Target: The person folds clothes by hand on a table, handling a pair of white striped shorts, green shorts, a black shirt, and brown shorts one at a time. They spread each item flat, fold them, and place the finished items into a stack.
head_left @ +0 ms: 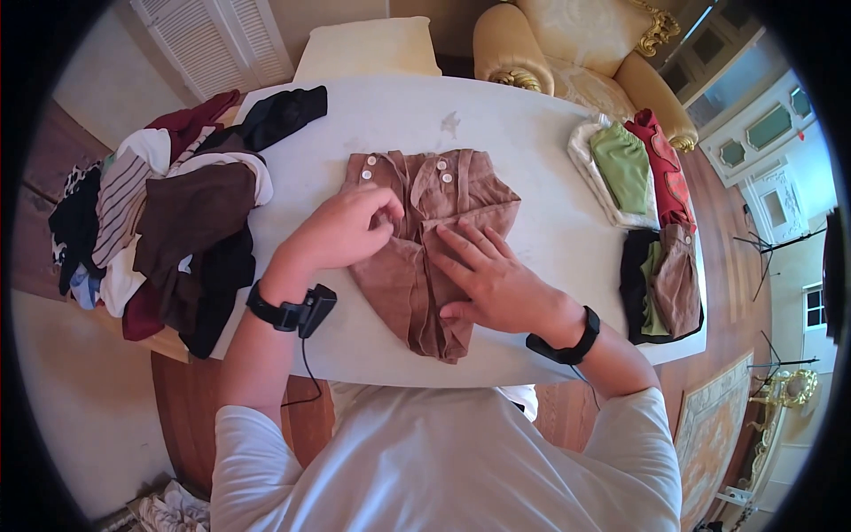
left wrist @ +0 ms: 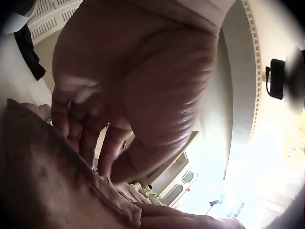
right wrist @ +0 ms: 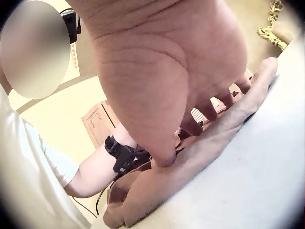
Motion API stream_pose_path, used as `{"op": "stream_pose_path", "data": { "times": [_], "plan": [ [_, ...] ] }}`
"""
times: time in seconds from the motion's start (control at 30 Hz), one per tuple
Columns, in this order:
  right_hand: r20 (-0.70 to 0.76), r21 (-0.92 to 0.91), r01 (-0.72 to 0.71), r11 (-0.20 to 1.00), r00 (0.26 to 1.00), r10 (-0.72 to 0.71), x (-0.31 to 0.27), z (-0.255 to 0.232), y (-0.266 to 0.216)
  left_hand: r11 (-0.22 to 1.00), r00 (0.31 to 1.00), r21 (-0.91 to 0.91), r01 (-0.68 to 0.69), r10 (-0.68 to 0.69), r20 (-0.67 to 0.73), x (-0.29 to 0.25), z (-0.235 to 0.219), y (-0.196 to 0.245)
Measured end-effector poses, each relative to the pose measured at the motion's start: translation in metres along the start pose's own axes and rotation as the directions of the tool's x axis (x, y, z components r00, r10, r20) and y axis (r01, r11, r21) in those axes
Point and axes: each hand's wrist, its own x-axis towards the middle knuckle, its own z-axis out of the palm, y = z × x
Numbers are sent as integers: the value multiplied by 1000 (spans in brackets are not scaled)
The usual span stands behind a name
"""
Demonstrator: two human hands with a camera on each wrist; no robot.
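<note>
Brown shorts (head_left: 425, 293) with white buttons near the waistband lie on the white table, their waistband toward the far side. My left hand (head_left: 341, 226) is bent over their left part. In the left wrist view, the thumb and index finger of the left hand (left wrist: 128, 90) come together at the edge of the cloth (left wrist: 57, 176) and pinch it. Spread nearly flat, my right hand (head_left: 496, 279) rests on the right part of the shorts. The right wrist view shows the fingertips and thumb of the right hand (right wrist: 167, 81) touching the fabric (right wrist: 190, 167).
A loose heap of dark, white, striped and red clothes (head_left: 195, 204) covers the table's left end. At the right end are folded clothes: a green piece (head_left: 623, 164) with white and red ones, and nearer, brown shorts (head_left: 678, 284) beside black cloth. An armchair (head_left: 576, 53) stands behind the table.
</note>
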Motion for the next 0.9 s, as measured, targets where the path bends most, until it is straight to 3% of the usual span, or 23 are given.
{"op": "stream_pose_path", "data": {
  "times": [0.1, 0.2, 0.3, 0.4, 0.5, 0.6, 0.7, 0.8, 0.9],
  "plan": [
    [-66, 9, -41, 999, 997, 42, 14, -3, 9, 994, 993, 51, -97, 93, 69, -8, 3, -4],
    [-132, -7, -67, 998, 989, 66, 25, 0, 23, 988, 994, 139, -70, 56, 99, -3, 10, -10],
    [-136, -19, -63, 998, 989, 60, 29, 0, 24, 964, 965, -105, 243, -251, -78, 3, 12, 0],
    [-130, -21, -41, 999, 991, 38, 29, -3, 20, 974, 966, 73, 215, -200, -165, 5, 24, -12],
    [-128, -12, -26, 1000, 991, 24, 22, -3, 20, 969, 990, 247, 10, 26, -140, 0, 27, -18],
    [-109, -6, -40, 999, 993, 39, 16, -3, 20, 989, 996, 121, 90, -87, -33, -3, 15, -9],
    [-127, -11, -41, 999, 991, 40, 16, -2, 22, 919, 928, 382, -101, 225, -297, -8, 25, -5],
    [-190, 2, -32, 999, 981, 32, 23, 2, 26, 862, 909, 491, -122, 296, -293, -15, 35, 21],
    [-261, 26, -45, 999, 964, 50, 32, 6, 31, 930, 962, 338, -143, 211, -173, -31, 60, 33]
  ]
}}
